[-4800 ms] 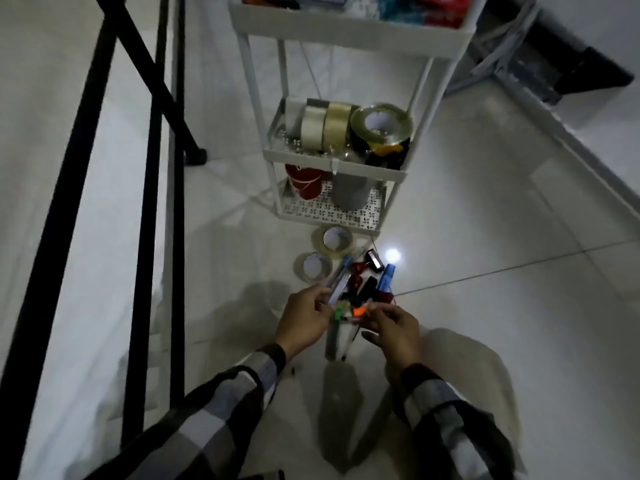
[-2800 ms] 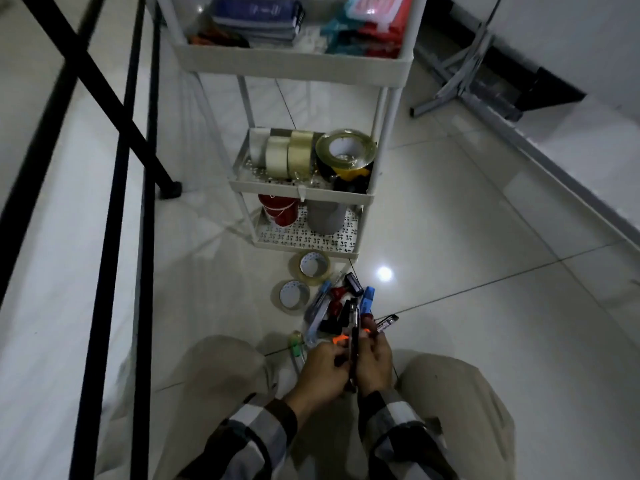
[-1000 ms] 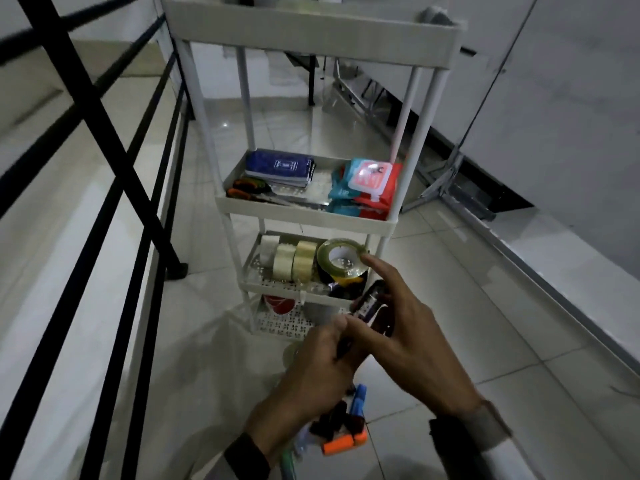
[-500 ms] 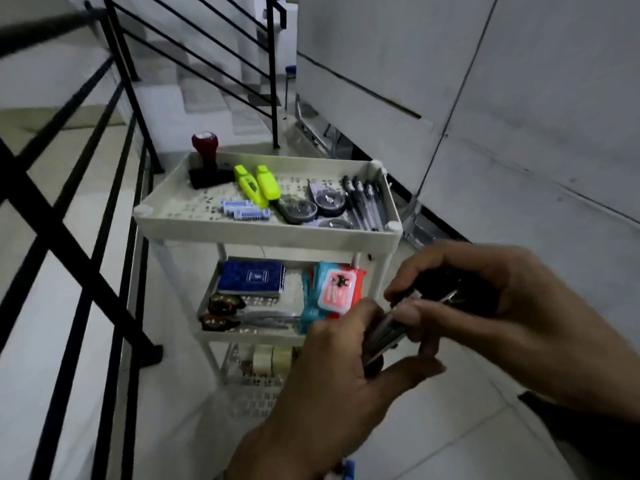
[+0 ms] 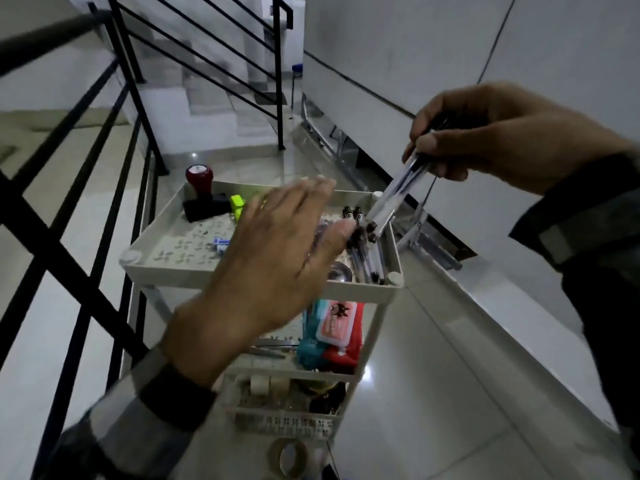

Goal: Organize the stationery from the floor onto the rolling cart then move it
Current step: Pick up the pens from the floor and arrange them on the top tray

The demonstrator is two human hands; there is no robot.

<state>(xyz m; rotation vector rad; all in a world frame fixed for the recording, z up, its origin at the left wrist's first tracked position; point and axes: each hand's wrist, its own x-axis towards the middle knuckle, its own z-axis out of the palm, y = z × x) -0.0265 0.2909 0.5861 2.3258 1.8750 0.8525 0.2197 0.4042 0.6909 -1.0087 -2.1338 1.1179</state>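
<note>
Nearest, bottom edge: tape roll (image 5: 290, 459) on the floor by the cart base, not yet picked up, partly cut off by the frame. Left hand (image 5: 273, 261) w/ plaid sleeve (image 5: 138, 420) hovers flat over the top tray (image 5: 194, 271) of the rolling cart (image 5: 375, 327), fingers spread, holding nothing; prob. clearing or steadying a spot. It's motion-blurred and hides most of the tray's middle, so what's under it can't be read. Below: wipes packs (image 5: 332, 334) on the middle shelf, tape rolls on the lower one, dim & hard to count. Pens (image 5: 367, 254) already lie along the tray's right side. Right hand (image 5: 485, 136) is closed round a pen bundle (image 5: 394, 199), tips angled down toward that row, likely to keep like w/ like. Stamp (image 5: 199, 188) & highlighter (image 5: 237, 204) at the far edge. Railing (image 5: 69, 161) & stairs beyond.
</note>
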